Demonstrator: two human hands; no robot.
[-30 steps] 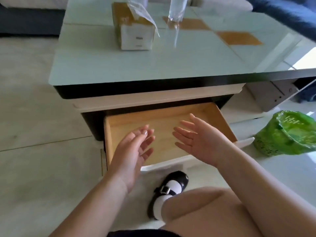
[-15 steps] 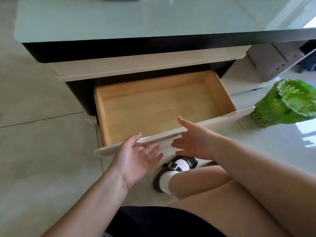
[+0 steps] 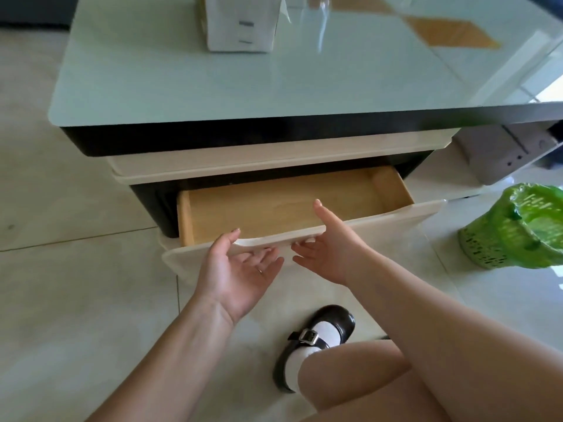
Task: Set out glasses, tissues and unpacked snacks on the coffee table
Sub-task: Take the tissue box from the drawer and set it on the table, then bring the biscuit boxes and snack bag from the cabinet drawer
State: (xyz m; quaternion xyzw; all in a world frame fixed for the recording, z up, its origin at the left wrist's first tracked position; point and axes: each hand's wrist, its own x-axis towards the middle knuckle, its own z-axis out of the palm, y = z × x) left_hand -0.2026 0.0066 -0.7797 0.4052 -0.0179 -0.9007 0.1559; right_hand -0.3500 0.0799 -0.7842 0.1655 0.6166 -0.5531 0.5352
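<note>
The coffee table (image 3: 213,86) has a pale glass top. On its far part stands a white and tan tissue box (image 3: 240,25), with the foot of a clear glass (image 3: 320,10) to its right, cut off by the frame's top edge. Under the top, a wooden drawer (image 3: 274,208) stands partly out with nothing visible inside. My left hand (image 3: 240,269) and my right hand (image 3: 329,248) hold its white front panel (image 3: 380,226), thumbs over the rim and fingers against the outer face. No snacks are in view.
A green bin lined with a green bag (image 3: 518,229) stands on the tiled floor at the right. A grey box (image 3: 493,156) sits on the table's lower shelf. My knee and black shoe (image 3: 316,336) are just below the drawer.
Both hands have left the drawer's inside and taken hold of its front panel. The drawer has slid partway back in. The view has tilted up, so the tissue box shows again.
</note>
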